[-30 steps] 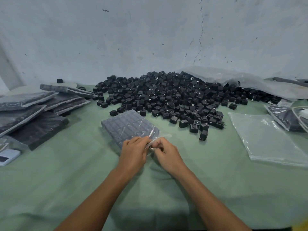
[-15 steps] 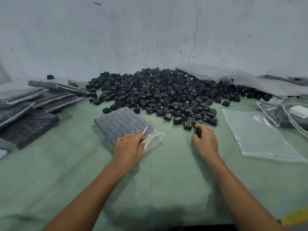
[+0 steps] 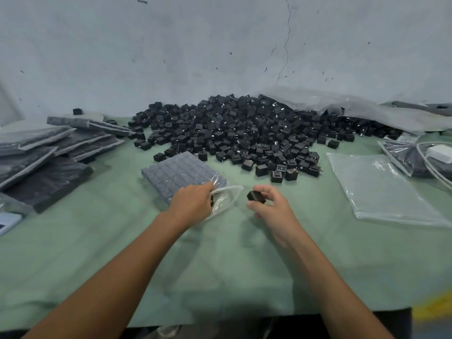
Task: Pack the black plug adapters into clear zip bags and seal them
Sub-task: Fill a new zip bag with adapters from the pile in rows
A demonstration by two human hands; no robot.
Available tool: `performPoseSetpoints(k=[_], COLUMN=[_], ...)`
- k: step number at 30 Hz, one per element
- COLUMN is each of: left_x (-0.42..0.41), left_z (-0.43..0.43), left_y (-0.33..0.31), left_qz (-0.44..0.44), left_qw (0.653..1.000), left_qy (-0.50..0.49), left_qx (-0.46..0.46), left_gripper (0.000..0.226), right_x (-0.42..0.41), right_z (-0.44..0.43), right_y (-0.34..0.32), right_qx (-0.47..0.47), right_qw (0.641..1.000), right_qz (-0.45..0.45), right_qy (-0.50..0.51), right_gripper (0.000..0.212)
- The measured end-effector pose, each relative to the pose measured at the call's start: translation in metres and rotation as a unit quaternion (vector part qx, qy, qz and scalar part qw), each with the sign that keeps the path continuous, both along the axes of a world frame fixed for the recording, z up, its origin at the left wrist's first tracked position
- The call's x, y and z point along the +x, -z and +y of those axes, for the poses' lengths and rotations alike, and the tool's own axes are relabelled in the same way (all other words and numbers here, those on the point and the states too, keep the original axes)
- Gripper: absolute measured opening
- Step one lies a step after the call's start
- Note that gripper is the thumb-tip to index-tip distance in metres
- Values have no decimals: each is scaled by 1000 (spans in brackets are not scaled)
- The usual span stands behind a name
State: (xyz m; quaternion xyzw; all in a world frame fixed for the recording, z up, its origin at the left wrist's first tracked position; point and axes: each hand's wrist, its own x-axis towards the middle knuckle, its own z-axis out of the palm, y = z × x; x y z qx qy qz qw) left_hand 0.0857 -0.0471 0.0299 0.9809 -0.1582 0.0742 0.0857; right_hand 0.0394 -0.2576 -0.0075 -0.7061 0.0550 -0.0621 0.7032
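A clear zip bag [image 3: 179, 173] packed with rows of black plug adapters lies on the green table, its mouth facing me. My left hand [image 3: 193, 203] grips the open mouth of this bag and lifts the upper lip. My right hand [image 3: 270, 204] pinches a single black adapter [image 3: 254, 196] just right of the bag's mouth, a little above the cloth. A big heap of loose black adapters [image 3: 244, 133] covers the table behind.
Filled bags [image 3: 49, 152] are stacked at the left. Empty clear bags [image 3: 376, 187] lie flat at the right, with a white charger and cable [image 3: 440, 152] beyond them. A large plastic sheet [image 3: 354, 106] lies against the wall. A phone [image 3: 7, 222] sits at the left edge.
My right hand left the bag, reached to the heap's near edge, picked one adapter and brought it back beside the bag's mouth. My left hand stayed on the bag and opened its lip.
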Motion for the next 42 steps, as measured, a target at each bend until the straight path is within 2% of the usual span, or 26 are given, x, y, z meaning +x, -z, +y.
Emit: performPoseSetpoints(k=[4,9,14,18,25,28,31,33,39,42], left_x=[-2,-5,-9,-10,-16,-20,-21,-22,-22,-26], left_z=[-1,0,-2,-2,-2,-3,-2,-2,7,15], left_y=[1,8,9,9,13,22,34,37,30,29], left_qz=[7,5,-8,-17,-39,-51,-45,-42,-20,-44], left_qw=[1000,1000,1000,1000,999,998,999,999,1000,999], left_qy=[-1,-1,9,5,6,14,11,-4,-15,-3], left_qx=[3,1,-4,-9,-16,-22,-10,-8,-18,-15], left_gripper=[26,37,33,30,24,21,36,42,42,39], right_x=[2,15,24,30,33,33,33,33,32,32], right_z=[32,61,77,83,86,84,82,83,84,86], right_y=[8,7,7,8,5,7,9,8,8,6], right_qx=[-11,-49,-63,-155,-239,-275,-305,-331,-337,-359], right_qw=[1000,999,996,984,967,958,950,941,941,933], right_qz=[-2,10,38,30,8,12,0,-19,-18,-19], right_qy=[-23,16,47,78,87,75,64,65,12,-17], right_gripper=[18,11,30,24,19,17,15,22,15,23])
